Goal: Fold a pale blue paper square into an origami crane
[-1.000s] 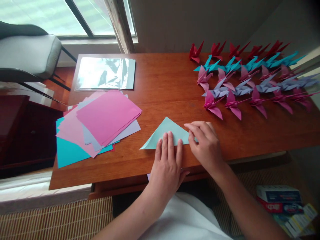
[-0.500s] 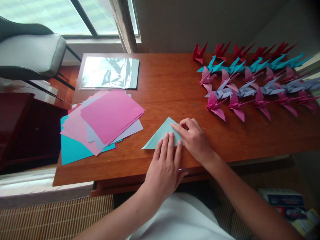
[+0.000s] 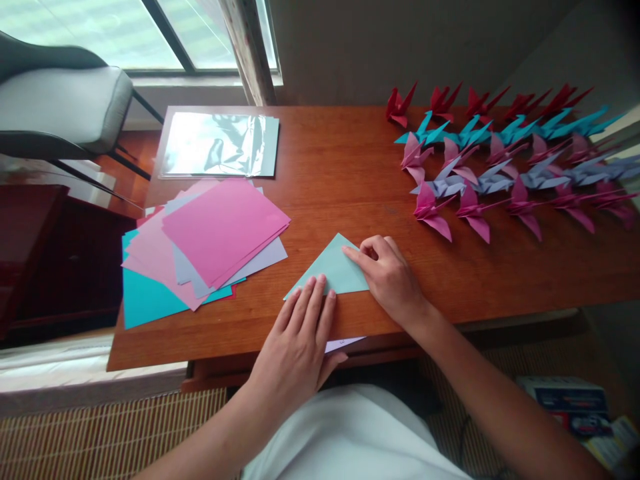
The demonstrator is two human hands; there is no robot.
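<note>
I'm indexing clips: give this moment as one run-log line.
left hand: touching mint paper triangle, lower left | right hand: touching its right side | paper cranes: rows, right part of table

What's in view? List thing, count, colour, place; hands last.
Folded paper: one, pale green, table front
Loose sheets: several, mixed colours, table left
Shiny packet: one, silvery, back left
Paper cranes: five rows, red, turquoise, pink, lavender, magenta, right
Table: one, brown, centre
Pale slip: one, whitish, front edge
Chair: one, grey, far left
Window: one, pale, upper left
Curtain: one, beige, beside window
Dark furniture: one, reddish, left edge
Boxes: count unclear, multicoloured, lower right
Slatted matting: count unclear, tan, floor
Top: one, white, bottom
Left hand: one, folded paper's lower left
Right hand: one, folded paper's right side
</note>
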